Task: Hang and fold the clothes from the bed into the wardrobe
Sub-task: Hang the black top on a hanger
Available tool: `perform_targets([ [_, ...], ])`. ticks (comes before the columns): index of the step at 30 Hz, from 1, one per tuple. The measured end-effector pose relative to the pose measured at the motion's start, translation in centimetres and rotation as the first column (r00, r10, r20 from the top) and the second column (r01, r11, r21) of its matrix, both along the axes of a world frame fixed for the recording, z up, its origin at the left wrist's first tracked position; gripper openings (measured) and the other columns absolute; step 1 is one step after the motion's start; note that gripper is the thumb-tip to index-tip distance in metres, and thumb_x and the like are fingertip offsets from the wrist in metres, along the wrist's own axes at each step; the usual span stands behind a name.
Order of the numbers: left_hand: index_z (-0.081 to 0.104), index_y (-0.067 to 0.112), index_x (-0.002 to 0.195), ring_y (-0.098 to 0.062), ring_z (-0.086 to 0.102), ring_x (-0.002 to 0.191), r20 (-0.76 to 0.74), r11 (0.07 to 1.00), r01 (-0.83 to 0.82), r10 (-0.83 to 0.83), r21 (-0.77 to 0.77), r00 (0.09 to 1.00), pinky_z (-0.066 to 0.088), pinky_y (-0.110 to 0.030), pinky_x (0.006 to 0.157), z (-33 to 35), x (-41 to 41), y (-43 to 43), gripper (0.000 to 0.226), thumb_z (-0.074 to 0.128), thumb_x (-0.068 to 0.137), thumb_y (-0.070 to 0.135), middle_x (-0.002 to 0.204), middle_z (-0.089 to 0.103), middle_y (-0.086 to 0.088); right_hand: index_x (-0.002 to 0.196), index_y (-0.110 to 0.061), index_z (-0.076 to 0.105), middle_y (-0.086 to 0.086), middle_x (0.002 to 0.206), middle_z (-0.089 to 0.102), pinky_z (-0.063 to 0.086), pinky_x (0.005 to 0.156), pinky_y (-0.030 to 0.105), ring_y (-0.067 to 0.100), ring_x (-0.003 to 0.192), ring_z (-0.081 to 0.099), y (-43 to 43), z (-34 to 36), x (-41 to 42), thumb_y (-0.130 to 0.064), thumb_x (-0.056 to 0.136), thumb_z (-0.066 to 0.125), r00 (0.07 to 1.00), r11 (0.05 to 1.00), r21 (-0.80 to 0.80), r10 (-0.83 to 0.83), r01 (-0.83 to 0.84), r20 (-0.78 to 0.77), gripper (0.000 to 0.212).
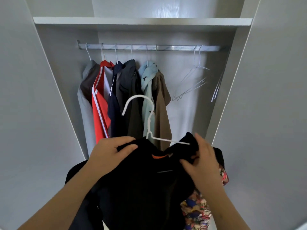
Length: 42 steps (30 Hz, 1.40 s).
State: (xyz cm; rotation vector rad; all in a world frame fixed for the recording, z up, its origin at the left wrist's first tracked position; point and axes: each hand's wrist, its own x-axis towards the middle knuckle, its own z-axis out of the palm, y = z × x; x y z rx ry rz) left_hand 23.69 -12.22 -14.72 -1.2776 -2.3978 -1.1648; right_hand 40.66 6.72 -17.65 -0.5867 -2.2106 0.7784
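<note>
Left hand [109,151] and right hand [201,163] clenched on the shoulders of a black, orange-tagged shirt [142,188], white hanger [149,124] inside.

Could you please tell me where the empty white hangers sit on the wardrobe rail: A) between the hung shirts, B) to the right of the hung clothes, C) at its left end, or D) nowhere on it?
B: the empty hangers hang on the rail right of the hung clothes, apart from them.
</note>
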Motion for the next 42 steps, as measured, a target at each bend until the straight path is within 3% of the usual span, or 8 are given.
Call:
perform_targets([
  [3, 0.071, 0.036, 0.1, 0.02, 0.056, 0.085, 0.016, 0.999, 0.027, -0.027, -0.024, 1.0, 0.045, -0.004, 0.076, 0.6, 0.7, 0.4, 0.02, 0.066, 0.081, 0.036, 0.081, 0.054, 0.05, 0.124, -0.015, 0.058, 0.004, 0.119, 0.06, 0.039, 0.09, 0.022, 0.02, 0.103, 0.057, 1.6, 0.4, 0.2, -0.011, 0.085, 0.062, 0.965, 0.974, -0.05, -0.212, 0.222, 0.154, 0.039],
  [8, 0.071, 0.037, 0.1, 0.013, 0.056, 0.089, 0.014, 1.0, 0.022, -0.022, -0.02, 1.0, 0.05, -0.014, 0.074, 0.2, 1.8, 1.5, 0.019, 0.066, 0.081, 0.038, 0.078, 0.06, 0.041, 0.112, -0.011, 0.066, 0.008, 0.11, 0.065, 0.039, 0.083, 0.024, 0.024, 0.1, 0.058, 1.6, 0.8, 0.3, -0.005, 0.087, 0.054, 0.945, 0.961, -0.035, -0.265, 0.276, 0.191, 0.028],
  [16, 0.069, 0.035, 0.097, 0.003, 0.057, 0.09, -0.136, 0.981, 0.171, -0.182, -0.09, 0.974, 0.047, -0.02, 0.069, 0.9, 2.8, 2.7, 0.038, 0.045, 0.078, 0.057, 0.103, 0.061, 0.027, 0.094, -0.026, 0.063, -0.007, 0.084, 0.065, 0.032, 0.053, 0.022, 0.014, 0.077, 0.059, -1.9, 2.5, -0.4, -0.045, 0.094, 0.042, 0.93, 0.924, 0.378, -0.189, 0.06, 0.314, 0.028],
  [21, 0.073, 0.03, 0.091, -0.001, 0.062, 0.076, -0.382, 0.975, 0.076, -0.153, -0.21, 0.911, 0.048, -0.017, 0.056, 1.4, 0.6, 0.4, 0.047, 0.038, 0.081, 0.06, 0.081, 0.071, 0.016, 0.094, -0.027, 0.069, -0.009, 0.08, 0.066, 0.042, 0.06, 0.023, 0.014, 0.075, 0.058, 0.3, 2.0, 0.6, -0.041, 0.091, 0.052, 0.961, 0.981, 0.169, -0.132, 0.092, 0.244, 0.023],
  [25, 0.069, 0.034, 0.105, 0.002, 0.058, 0.089, -0.247, 0.95, -0.046, -0.034, -0.31, 0.968, 0.042, -0.016, 0.072, 1.9, -1.8, -2.3, 0.095, 0.004, 0.064, 0.09, 0.097, 0.068, 0.016, 0.094, -0.024, 0.072, -0.015, 0.069, 0.055, 0.034, 0.056, 0.012, 0.009, 0.067, 0.05, 1.6, 1.1, 1.4, -0.034, 0.089, 0.057, 0.966, 0.981, 0.05, -0.193, 0.187, 0.171, 0.019],
  [31, 0.061, 0.031, 0.103, -0.006, 0.056, 0.084, -0.235, 0.854, 0.05, -0.198, -0.517, 0.952, 0.047, -0.028, 0.074, 0.7, 0.8, 1.6, 0.035, 0.034, 0.094, 0.051, 0.088, 0.061, 0.01, 0.097, -0.028, 0.07, -0.02, 0.072, 0.052, 0.031, 0.056, 0.007, -0.001, 0.064, 0.045, -0.5, 0.6, -0.3, -0.037, 0.09, 0.055, 0.975, 0.992, 0.111, -0.079, 0.057, 0.206, 0.019],
  [39, 0.073, 0.027, 0.084, -0.004, 0.056, 0.069, -0.312, 0.998, -0.005, -0.018, -0.07, 0.95, 0.04, -0.02, 0.054, -0.8, 0.5, 0.9, 0.041, 0.038, 0.082, 0.047, 0.064, 0.065, 0.013, 0.094, -0.033, 0.07, -0.021, 0.079, 0.063, 0.042, 0.074, 0.02, 0.005, 0.087, 0.055, 2.1, 1.6, 0.1, -0.036, 0.085, 0.064, 0.956, 1.0, -0.003, 0.031, -0.031, 0.292, 0.012],
  [42, 0.074, 0.027, 0.083, -0.002, 0.055, 0.07, -0.258, 0.998, -0.03, 0.017, -0.046, 0.966, 0.043, -0.019, 0.055, -0.7, 0.6, 0.8, 0.041, 0.04, 0.081, 0.049, 0.06, 0.063, 0.016, 0.097, -0.038, 0.067, -0.018, 0.08, 0.056, 0.017, 0.076, 0.026, 0.012, 0.101, 0.04, 2.5, 0.8, 0.8, -0.041, 0.087, 0.059, 0.934, 0.984, 0.155, -0.131, 0.083, 0.333, 0.014],
])
